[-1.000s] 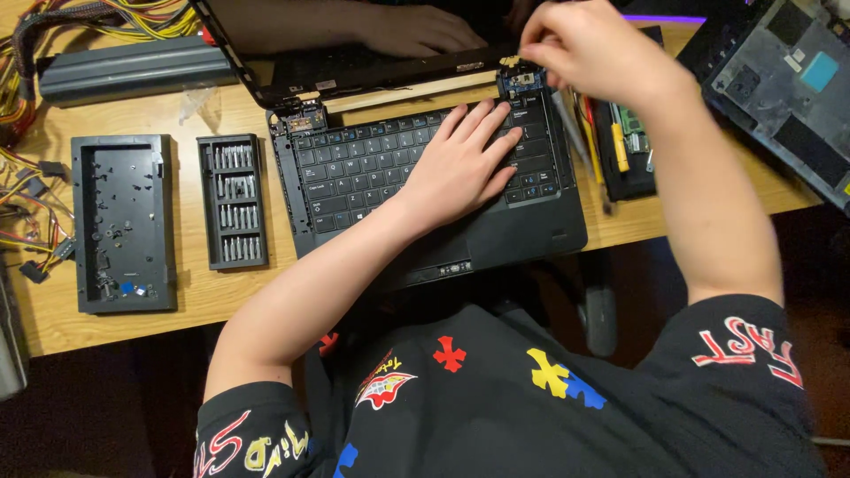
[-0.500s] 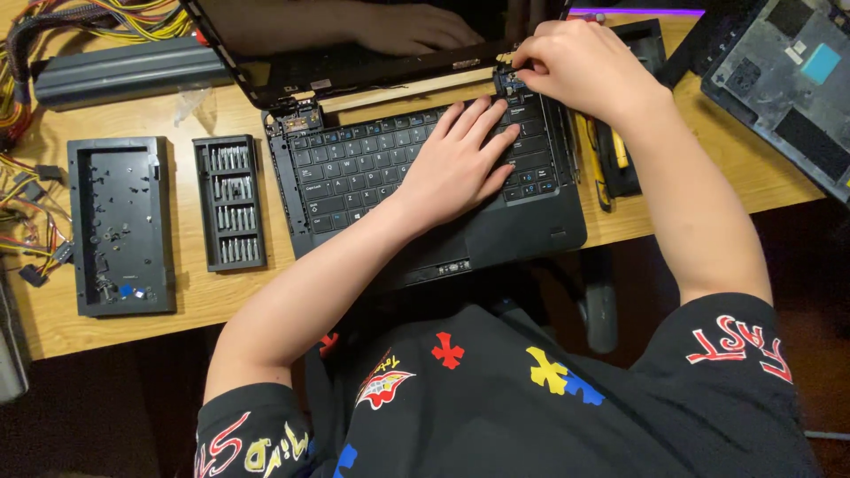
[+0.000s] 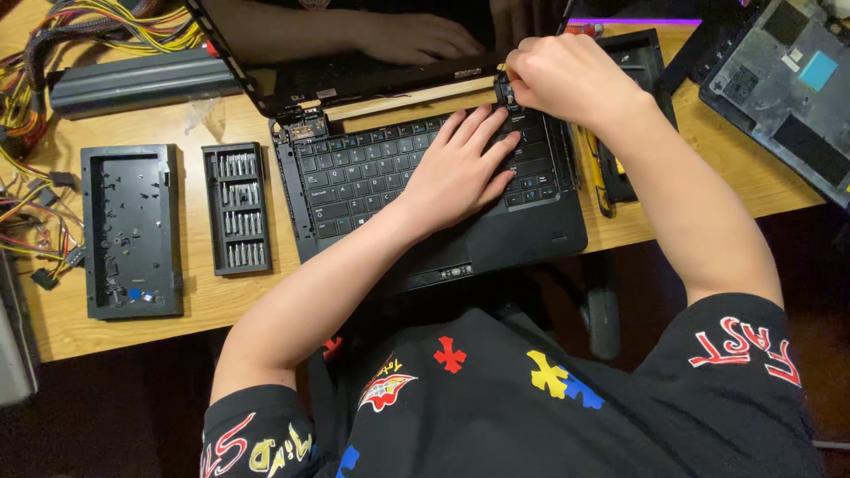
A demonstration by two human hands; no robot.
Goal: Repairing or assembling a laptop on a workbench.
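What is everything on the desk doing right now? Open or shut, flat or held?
laptop: open, hinge parts bare, screen leaning back.
left hand: flat on the keyboard, fingers spread.
right hand: closed at the right hinge; what it pinches is hidden.
bit case: open, rows of bits showing.
grey tray: open, lying flat, small parts inside.
cable bundle: loose, tangled at the desk's corner.

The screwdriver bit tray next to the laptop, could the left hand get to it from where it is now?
Probably yes. The left hand lies flat on the laptop keyboard, and the bit tray sits just beside the laptop on bare wooden desk, with nothing between them.
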